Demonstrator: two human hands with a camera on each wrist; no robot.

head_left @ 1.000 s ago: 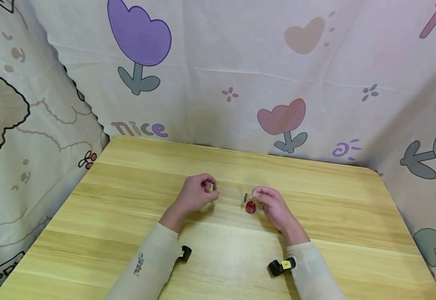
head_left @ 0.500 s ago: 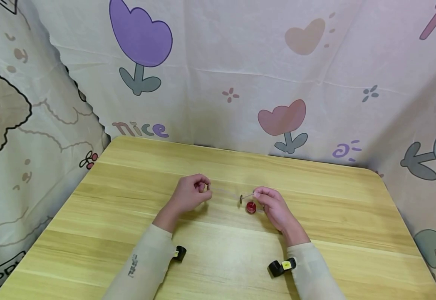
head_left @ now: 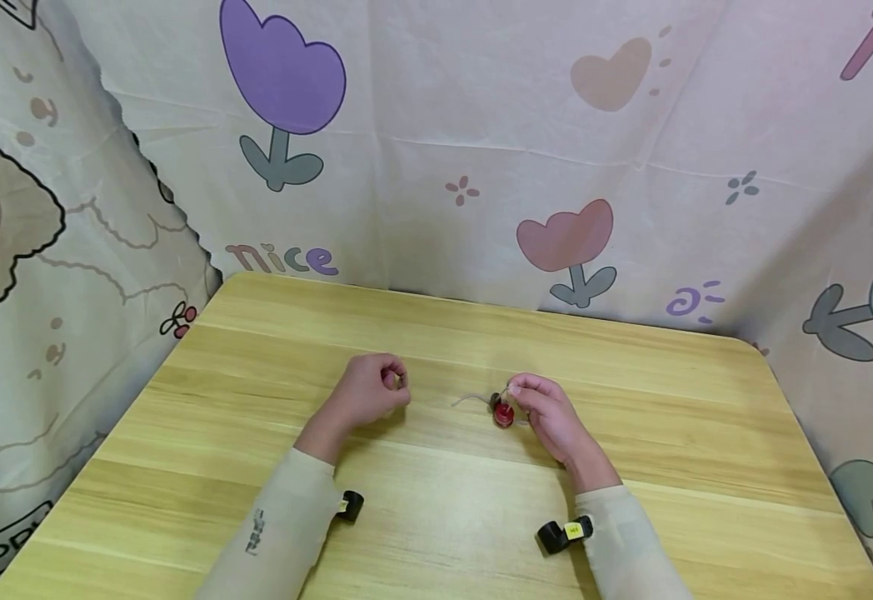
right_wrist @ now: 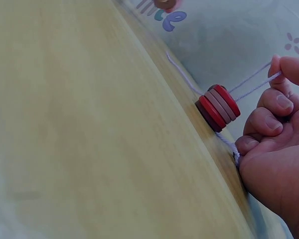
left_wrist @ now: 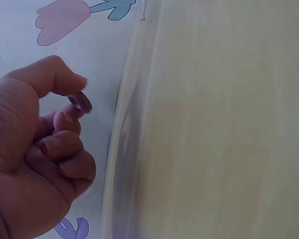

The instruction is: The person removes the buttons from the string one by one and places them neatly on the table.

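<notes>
In the head view my left hand (head_left: 371, 387) is left of the table's middle, raised a little. Its thumb and index finger pinch a small brown disc (left_wrist: 80, 101), clearest in the left wrist view; the other fingers are curled. My right hand (head_left: 552, 417) pinches a thin pale string (right_wrist: 256, 89) between thumb and fingertip. Threaded on that string hangs a stack of red, pinkish and brown discs (right_wrist: 219, 108). One loose string end points left, toward my left hand, without touching it. Another string part runs from the stack to the lower fingers of my right hand.
The light wooden table (head_left: 421, 517) spreads under both hands. Behind it hangs a pale cloth (head_left: 421, 150) printed with flowers, reaching down to the table's far edge. A black wrist camera (head_left: 564, 533) sits at the right sleeve, another black camera (head_left: 350, 506) at the left.
My left hand has moved left, away from the string, which was drawn out between the hands and now droops loose. A dark disc on the string has ended up against the red stack.
</notes>
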